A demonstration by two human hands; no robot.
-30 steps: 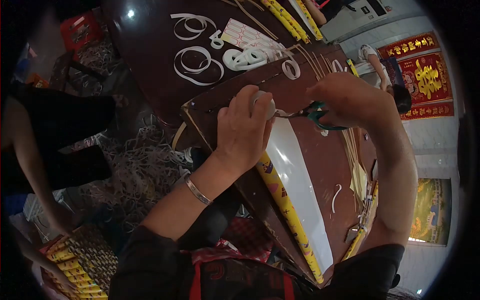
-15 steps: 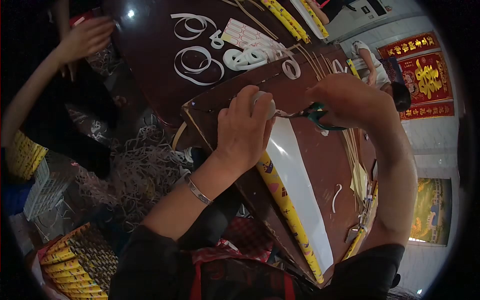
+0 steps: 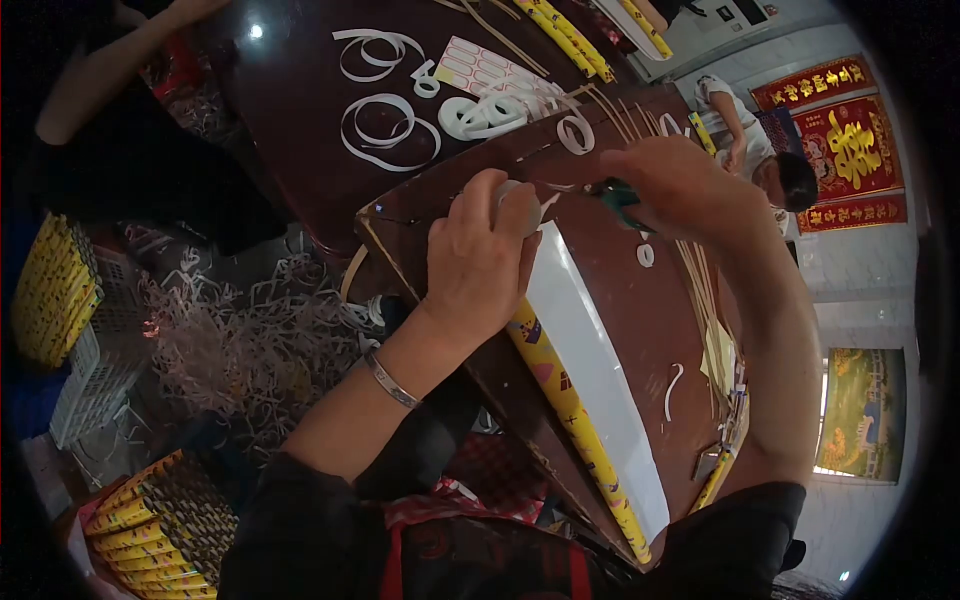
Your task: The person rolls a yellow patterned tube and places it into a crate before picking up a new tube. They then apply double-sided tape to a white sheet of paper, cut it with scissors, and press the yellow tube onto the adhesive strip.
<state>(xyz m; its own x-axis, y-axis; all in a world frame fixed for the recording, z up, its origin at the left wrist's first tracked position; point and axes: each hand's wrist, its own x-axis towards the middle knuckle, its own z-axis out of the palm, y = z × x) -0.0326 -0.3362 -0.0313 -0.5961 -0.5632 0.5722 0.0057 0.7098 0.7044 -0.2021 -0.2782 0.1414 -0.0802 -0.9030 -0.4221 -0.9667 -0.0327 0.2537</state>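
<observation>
My left hand (image 3: 470, 255) is closed around the upper end of a yellow patterned roll of wrapping paper (image 3: 575, 420), with a whitish round end (image 3: 516, 208) showing between thumb and fingers. The roll slants across the dark table, and a loose white flap of paper (image 3: 610, 400) lies unrolled along its right side. In my right hand (image 3: 675, 185) is a pair of scissors with green handles (image 3: 622, 205), blades pointing left towards the roll's end. A small pale scrap (image 3: 558, 187) sits at the blade tips.
Curled white strips (image 3: 392, 132) and a label sheet (image 3: 490, 68) lie on the far table (image 3: 290, 130). Thin sticks (image 3: 697, 300) rest at the right. Shredded strips (image 3: 250, 330) cover the floor, near crates of yellow rolls (image 3: 150, 530). Co-workers' arms (image 3: 110, 75) show at the edges.
My right hand and the scissors have moved up and slightly left; the blades now sit higher beside the roll's end. The co-worker's hand at upper left has drawn up towards the frame's edge.
</observation>
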